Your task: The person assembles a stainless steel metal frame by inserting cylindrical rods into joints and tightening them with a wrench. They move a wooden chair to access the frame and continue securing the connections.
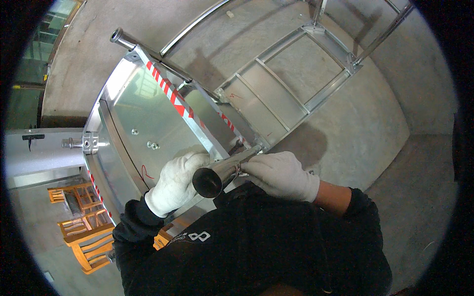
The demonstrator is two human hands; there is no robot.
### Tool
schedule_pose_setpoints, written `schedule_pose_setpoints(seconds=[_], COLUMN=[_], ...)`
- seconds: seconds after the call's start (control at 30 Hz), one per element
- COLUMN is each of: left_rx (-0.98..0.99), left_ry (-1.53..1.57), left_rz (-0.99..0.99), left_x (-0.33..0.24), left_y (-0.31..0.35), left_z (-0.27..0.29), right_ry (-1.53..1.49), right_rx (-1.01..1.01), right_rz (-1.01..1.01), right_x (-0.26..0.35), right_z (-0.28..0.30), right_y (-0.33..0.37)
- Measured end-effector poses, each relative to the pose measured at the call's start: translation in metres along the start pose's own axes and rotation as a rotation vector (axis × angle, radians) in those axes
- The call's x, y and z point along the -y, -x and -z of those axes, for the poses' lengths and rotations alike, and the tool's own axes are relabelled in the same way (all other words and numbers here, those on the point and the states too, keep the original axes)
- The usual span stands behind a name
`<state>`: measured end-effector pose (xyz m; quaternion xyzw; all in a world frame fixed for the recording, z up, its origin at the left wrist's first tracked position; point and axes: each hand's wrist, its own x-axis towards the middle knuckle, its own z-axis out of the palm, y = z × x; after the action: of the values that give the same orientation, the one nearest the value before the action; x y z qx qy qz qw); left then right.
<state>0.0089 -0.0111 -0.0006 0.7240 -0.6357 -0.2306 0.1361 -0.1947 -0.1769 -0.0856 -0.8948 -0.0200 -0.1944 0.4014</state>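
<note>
A round metal tube with a black end points up at me at the corner of a metal frame. White cotton gloves cover both hands. My left hand is curled against the tube's left side beside a red-and-white striped rail; its fingertips are partly hidden. From the right, my right hand has its fingers closed at the tube, where a thin wire-like metal piece shows around it. The right fingertips are partly covered.
Shiny metal panels with several bolts lie left of the tube. Beyond, a metal frame with crossbars extends over the concrete floor. Tubular rails curve at the back. Wooden chairs stand at lower left.
</note>
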Motion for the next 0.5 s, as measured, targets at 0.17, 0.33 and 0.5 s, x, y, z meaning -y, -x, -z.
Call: schedule_pose_setpoints(seconds=[0.17, 0.33, 0.5], left_rx=[0.015, 0.043, 0.045], left_ry=[0.001, -0.034, -0.046], left_rz=[0.019, 0.031, 0.046], left_x=[-0.002, 0.000, 0.001], left_y=[0.000, 0.002, 0.002], left_z=[0.001, 0.001, 0.002], right_ry=[0.045, 0.087, 0.225], right_rx=[-0.029, -0.077, 0.054], right_rz=[0.035, 0.120, 0.234], right_x=[-0.001, -0.006, -0.010], right_z=[0.004, 0.005, 0.016], right_y=[-0.001, -0.005, -0.013])
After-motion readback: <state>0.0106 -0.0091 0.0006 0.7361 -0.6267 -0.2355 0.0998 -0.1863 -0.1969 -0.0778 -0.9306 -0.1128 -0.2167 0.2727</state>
